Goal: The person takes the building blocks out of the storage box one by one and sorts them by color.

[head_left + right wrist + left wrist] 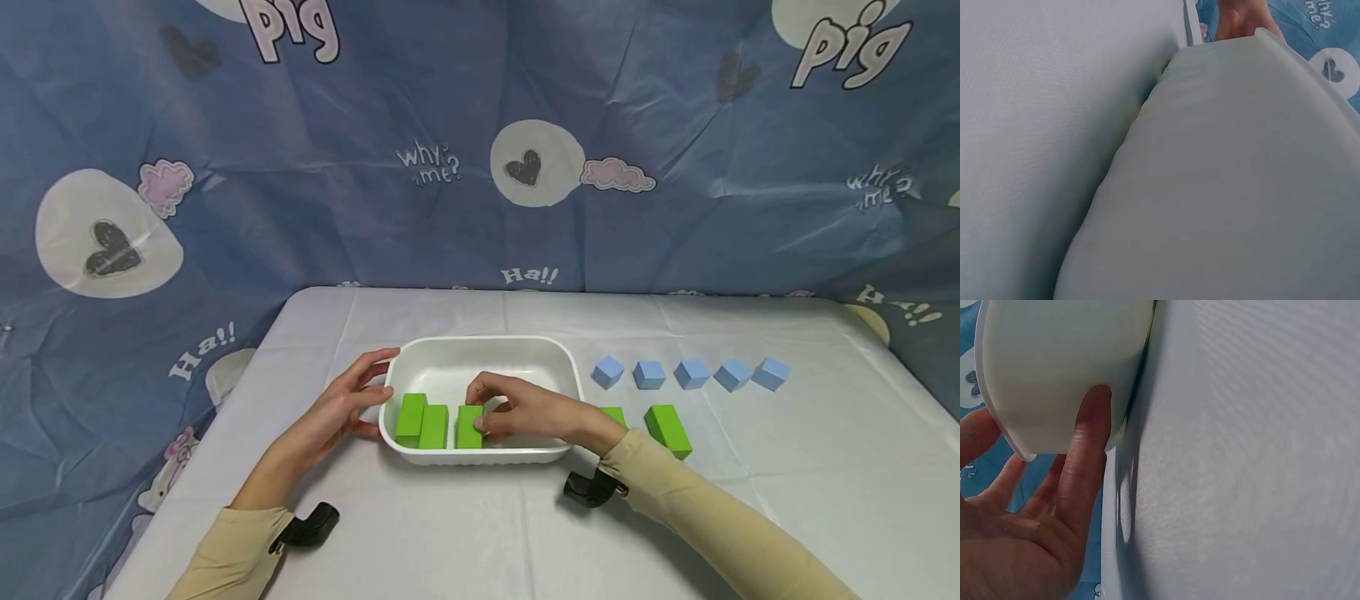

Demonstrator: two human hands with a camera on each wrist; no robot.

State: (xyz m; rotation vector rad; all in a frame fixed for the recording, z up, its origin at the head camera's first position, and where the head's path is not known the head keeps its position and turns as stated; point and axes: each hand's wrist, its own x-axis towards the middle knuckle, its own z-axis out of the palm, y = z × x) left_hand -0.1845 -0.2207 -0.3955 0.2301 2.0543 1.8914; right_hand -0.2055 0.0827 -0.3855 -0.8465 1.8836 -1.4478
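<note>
A white tray stands on the table, with two green blocks side by side in its left part. My right hand reaches over the near rim and pinches a third green block between thumb and fingers, inside the tray. At the tray's left end my left hand touches the rim and outer wall with extended fingers; in the left wrist view a straight finger lies against the wall. The tray's outer side fills much of the right wrist view, which hides the right hand.
Right of the tray, several light blue cubes form a row. Nearer me lie a green block and another green block partly covered by the right wrist. A patterned blue cloth hangs behind the white table.
</note>
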